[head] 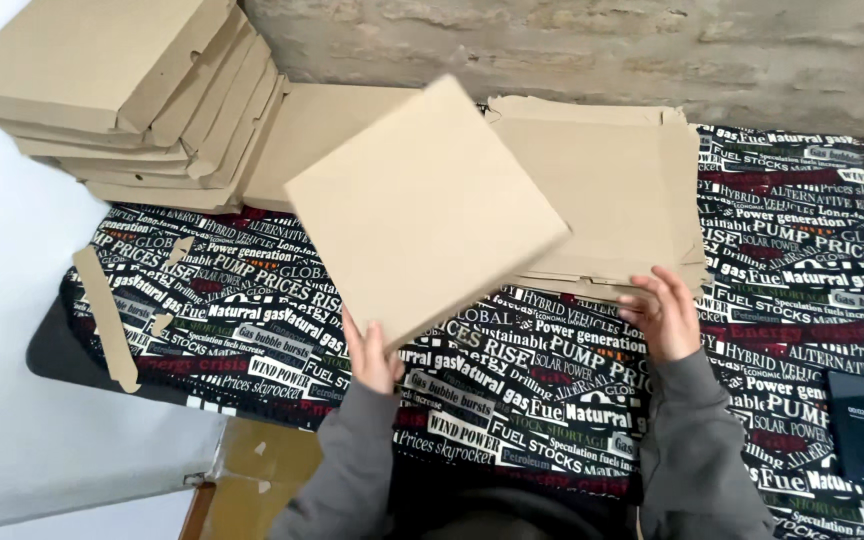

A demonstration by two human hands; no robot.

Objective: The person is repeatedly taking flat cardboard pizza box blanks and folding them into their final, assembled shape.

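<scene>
My left hand (pixel 372 355) grips the near corner of a folded brown cardboard box (pixel 422 205) and holds it tilted above the table. My right hand (pixel 664 312) rests with spread fingers at the near edge of a pile of flat cardboard sheets (pixel 612 190), touching the lowest sheets. Both arms wear grey sleeves.
A stack of folded cardboard boxes (pixel 132 90) leans at the far left. Loose cardboard strips (pixel 107 320) lie on the printed black-and-white tablecloth (pixel 802 250). A dark phone (pixel 862 425) lies at the right. Behind stands a rough stone wall (pixel 602 50).
</scene>
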